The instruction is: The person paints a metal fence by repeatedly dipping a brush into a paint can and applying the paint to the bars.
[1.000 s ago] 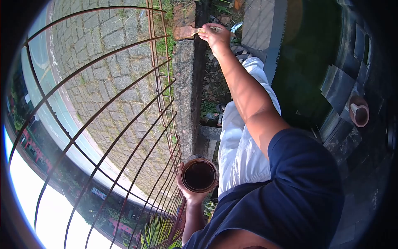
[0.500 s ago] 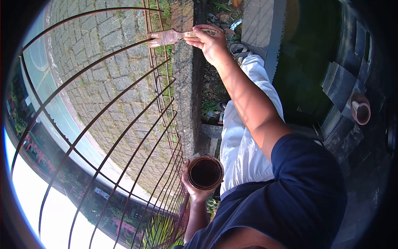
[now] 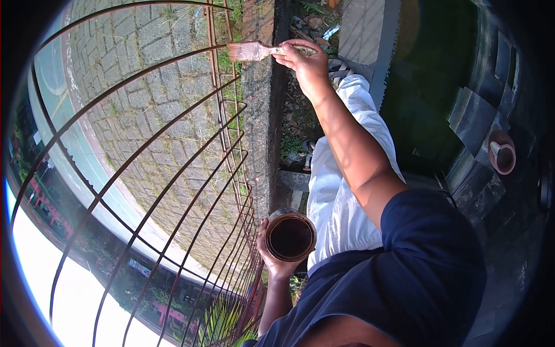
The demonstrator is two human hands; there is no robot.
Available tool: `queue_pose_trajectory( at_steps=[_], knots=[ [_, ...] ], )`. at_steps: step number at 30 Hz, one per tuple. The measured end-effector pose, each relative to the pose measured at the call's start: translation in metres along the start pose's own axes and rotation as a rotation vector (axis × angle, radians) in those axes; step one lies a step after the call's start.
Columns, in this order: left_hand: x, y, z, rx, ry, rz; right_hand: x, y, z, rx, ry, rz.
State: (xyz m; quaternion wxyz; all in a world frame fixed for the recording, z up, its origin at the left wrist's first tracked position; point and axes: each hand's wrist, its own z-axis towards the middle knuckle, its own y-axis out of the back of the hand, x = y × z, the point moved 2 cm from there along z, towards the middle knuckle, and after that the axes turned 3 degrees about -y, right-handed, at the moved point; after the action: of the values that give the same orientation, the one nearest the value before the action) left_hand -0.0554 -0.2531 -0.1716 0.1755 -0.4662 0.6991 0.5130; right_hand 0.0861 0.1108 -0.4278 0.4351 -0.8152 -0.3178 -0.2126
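Note:
My right hand is closed around the handle of a paintbrush, at the end of my outstretched arm. The brush's bristles and ferrule are smeared with pinkish-brown paint, and the bristle tips point left, right at the end of a thin curved bar of the metal fence. Lower down, close to my body, my left hand grips a round can from its left and near side. Dark brown paint shows inside the can, and its rim is stained.
A rough concrete curb runs under the fence, with block paving beyond the bars. Dark green water lies to the right, beside a grey ledge. A clay pot stands on dark tiles at far right.
The brush in my right hand has shifted right, its bristles drawn back along the bar end. The can in my left hand sits slightly further right in view.

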Motion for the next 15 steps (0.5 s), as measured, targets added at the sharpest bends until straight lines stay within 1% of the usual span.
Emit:
queue_pose_trajectory(
  at_steps=[1, 2, 3, 5, 6, 7, 9, 12, 15],
  knots=[
    [-0.004, 0.0, 0.002, -0.003, 0.003, 0.0, -0.013, 0.014, 0.006, -0.078, 0.063, -0.138],
    [-0.006, 0.001, 0.002, -0.006, 0.004, -0.001, -0.024, 0.029, 0.01, -0.074, 0.132, -0.342],
    [-0.003, 0.0, 0.001, -0.006, -0.005, -0.004, -0.021, 0.029, 0.011, -0.07, 0.205, -0.545],
    [0.001, 0.001, -0.001, 0.008, -0.031, -0.007, -0.027, 0.019, 0.004, 0.124, 0.328, -0.638],
    [0.001, 0.002, -0.002, 0.021, -0.047, -0.008, -0.015, 0.005, -0.002, 0.234, 0.364, -0.849],
    [-0.005, 0.002, 0.004, 0.047, -0.075, -0.015, -0.013, -0.007, -0.003, 0.33, 0.472, -0.867],
    [-0.008, -0.001, 0.004, 0.075, -0.075, -0.06, -0.017, -0.024, 0.001, 0.373, 0.701, -0.946],
    [-0.007, -0.001, 0.001, 0.065, -0.051, -0.117, -0.031, -0.032, -0.004, 0.561, 0.651, -1.211],
    [-0.012, 0.004, -0.004, 0.036, -0.096, -0.067, -0.027, -0.028, -0.011, 0.6, 0.539, -1.119]
  ],
)
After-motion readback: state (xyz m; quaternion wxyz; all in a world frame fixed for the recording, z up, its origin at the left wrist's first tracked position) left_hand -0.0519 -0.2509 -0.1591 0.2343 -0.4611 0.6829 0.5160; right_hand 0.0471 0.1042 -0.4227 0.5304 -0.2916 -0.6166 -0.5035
